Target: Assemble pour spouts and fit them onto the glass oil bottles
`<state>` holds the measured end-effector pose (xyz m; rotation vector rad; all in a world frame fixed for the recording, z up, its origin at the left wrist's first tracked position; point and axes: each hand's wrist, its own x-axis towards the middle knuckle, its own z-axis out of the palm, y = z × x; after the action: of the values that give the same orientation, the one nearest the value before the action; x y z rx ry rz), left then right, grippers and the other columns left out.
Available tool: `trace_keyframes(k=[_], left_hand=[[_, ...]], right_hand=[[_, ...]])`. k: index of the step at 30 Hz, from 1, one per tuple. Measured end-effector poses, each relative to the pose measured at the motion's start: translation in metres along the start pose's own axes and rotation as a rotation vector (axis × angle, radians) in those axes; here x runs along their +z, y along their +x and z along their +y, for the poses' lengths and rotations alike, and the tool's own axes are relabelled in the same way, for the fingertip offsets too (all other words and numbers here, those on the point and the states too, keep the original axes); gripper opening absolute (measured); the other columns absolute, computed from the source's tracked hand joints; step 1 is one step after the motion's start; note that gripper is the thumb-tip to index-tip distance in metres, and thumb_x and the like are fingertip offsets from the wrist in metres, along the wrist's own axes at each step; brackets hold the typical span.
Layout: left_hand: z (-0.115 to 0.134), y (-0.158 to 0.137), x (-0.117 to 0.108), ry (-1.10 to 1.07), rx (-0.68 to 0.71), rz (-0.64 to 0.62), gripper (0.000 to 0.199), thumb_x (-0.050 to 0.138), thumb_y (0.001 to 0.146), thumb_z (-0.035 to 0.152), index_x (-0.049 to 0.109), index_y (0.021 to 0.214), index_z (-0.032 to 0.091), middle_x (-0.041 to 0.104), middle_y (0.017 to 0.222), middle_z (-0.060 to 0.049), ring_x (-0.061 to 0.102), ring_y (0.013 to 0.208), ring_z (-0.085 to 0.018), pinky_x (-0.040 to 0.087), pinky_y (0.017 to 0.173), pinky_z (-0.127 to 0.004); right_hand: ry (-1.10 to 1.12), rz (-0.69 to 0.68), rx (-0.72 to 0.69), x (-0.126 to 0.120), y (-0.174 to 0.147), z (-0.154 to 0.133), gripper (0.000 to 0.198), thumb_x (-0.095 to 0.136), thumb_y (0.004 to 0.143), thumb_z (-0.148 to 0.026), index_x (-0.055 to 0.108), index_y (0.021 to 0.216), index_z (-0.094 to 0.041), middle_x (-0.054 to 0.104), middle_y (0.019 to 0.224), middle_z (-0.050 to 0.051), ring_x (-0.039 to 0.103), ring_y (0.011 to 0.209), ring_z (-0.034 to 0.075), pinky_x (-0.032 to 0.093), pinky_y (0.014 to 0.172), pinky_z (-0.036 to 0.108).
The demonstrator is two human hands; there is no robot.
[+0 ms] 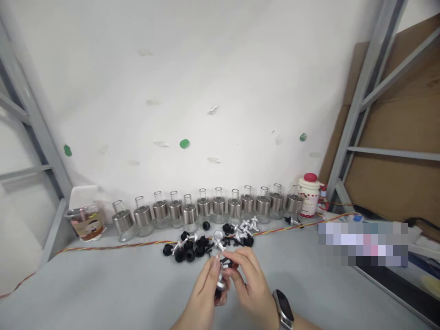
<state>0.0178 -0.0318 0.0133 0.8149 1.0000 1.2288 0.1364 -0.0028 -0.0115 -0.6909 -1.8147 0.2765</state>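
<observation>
My left hand [206, 283] is closed around a silver-and-black bottle pourer [221, 284], its silver collar showing between the fingers. At the pourer's upper end, my right hand [250, 280] pinches a small black piece [226, 262] between thumb and fingers; whether the two parts are joined I cannot tell. Just beyond my hands lies a loose pile of black stoppers [189, 255] and silver spout pieces [218, 238]. Behind the pile stand several glass bottles [189, 214] with brushed-metal sleeves and open necks, in an uneven row.
A twisted red-and-yellow wire [130, 245] crosses the grey table [113, 288]. A drink cup [86, 224] stands at the left and a white bottle with a red lid [308, 197] at the right. Grey metal posts [357, 96] frame the white wall.
</observation>
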Motion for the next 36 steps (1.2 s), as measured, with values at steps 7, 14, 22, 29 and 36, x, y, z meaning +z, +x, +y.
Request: trace_keyframes(k=[7, 14, 22, 29, 36], left_hand=[[-0.003, 0.001, -0.002, -0.062, -0.083, -0.038, 0.056, 0.062, 0.059, 0.059, 0.052, 0.094, 0.018, 0.046, 0.051, 0.006, 0.037, 0.043, -0.007, 0.024, 0.044, -0.02], [-0.006, 0.016, -0.015, 0.214, 0.102, -0.056, 0.053, 0.039, 0.075, 0.063, 0.053, 0.098, 0.016, 0.052, 0.063, 0.003, 0.042, 0.048, -0.008, 0.032, 0.046, -0.02], [0.001, 0.029, -0.031, 0.575, 0.458, 0.072, 0.045, 0.032, 0.086, 0.048, 0.045, 0.12, 0.022, 0.029, 0.135, -0.009, 0.046, 0.108, -0.022, 0.047, 0.072, -0.029], [-0.006, 0.036, -0.037, 0.614, 0.507, 0.097, 0.044, 0.029, 0.088, 0.044, 0.039, 0.126, 0.024, 0.022, 0.141, -0.006, 0.033, 0.123, -0.022, 0.037, 0.095, -0.035], [-0.002, 0.039, -0.039, 0.719, 0.472, 0.217, 0.046, 0.029, 0.088, 0.044, 0.038, 0.127, 0.021, 0.034, 0.136, -0.006, 0.024, 0.127, -0.018, 0.019, 0.105, -0.038]], right_hand=[[-0.06, -0.006, -0.135, -0.002, -0.006, 0.007, 0.031, 0.046, 0.083, -0.014, 0.046, 0.114, -0.021, 0.053, 0.091, 0.007, 0.051, 0.083, 0.018, 0.047, 0.071, 0.031], [0.067, -0.049, 0.142, 0.004, 0.008, 0.013, 0.013, 0.04, 0.087, -0.019, 0.052, 0.09, -0.021, 0.054, 0.08, 0.003, 0.053, 0.075, 0.015, 0.046, 0.066, 0.027], [-0.405, 0.254, 0.368, -0.055, 0.044, 0.083, 0.019, 0.041, 0.086, -0.035, 0.049, 0.084, -0.018, 0.057, 0.079, 0.005, 0.053, 0.074, 0.018, 0.041, 0.067, 0.028], [-0.849, 0.139, 0.466, -0.085, 0.043, 0.127, 0.013, 0.041, 0.082, -0.02, 0.052, 0.086, -0.014, 0.058, 0.083, 0.013, 0.054, 0.078, 0.025, 0.035, 0.069, 0.036], [-0.738, 0.007, 0.435, -0.054, 0.039, 0.112, 0.003, 0.046, 0.074, -0.02, 0.045, 0.077, -0.019, 0.054, 0.073, 0.003, 0.053, 0.067, 0.018, 0.037, 0.06, 0.027]])
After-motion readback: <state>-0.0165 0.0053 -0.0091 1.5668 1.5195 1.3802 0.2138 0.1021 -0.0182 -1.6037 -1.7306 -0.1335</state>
